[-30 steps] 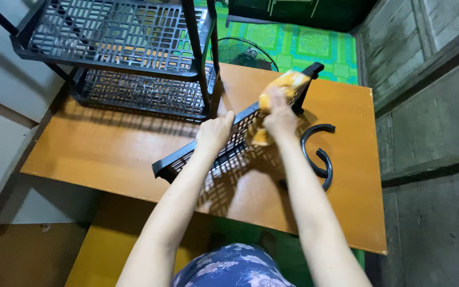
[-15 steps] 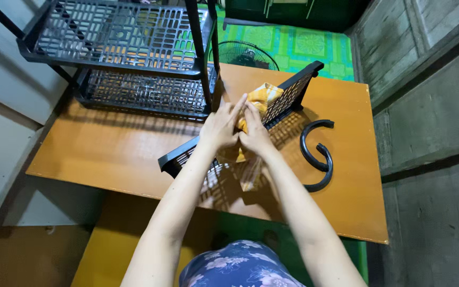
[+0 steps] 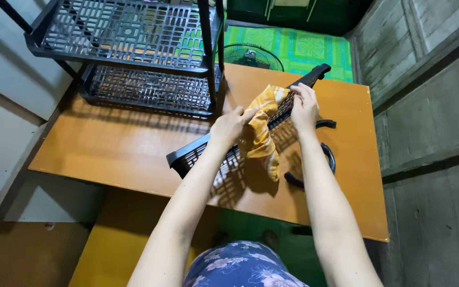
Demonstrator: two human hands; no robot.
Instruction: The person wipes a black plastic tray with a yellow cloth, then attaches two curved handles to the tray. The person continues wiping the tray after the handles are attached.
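Loose black lattice shelf panel (image 3: 224,151), propped on edge across the wooden table (image 3: 107,154), upper end toward 1 o'clock. Left hand (image 3: 228,127) pinches the yellow striped cloth (image 3: 261,135) against the top rim; right hand (image 3: 304,106), fingers curled, grips rim and cloth further up. Risk: the tilted panel may slide or tip if either grip loosens. At 11 o'clock, a two-tier black rack (image 3: 134,53) crowds the panel. At 3 o'clock, curved black brackets (image 3: 328,154) lie beneath the forearm.

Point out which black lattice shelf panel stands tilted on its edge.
The loose panel held by both hands, yellow cloth draped over it; the other two sit level in the rack.
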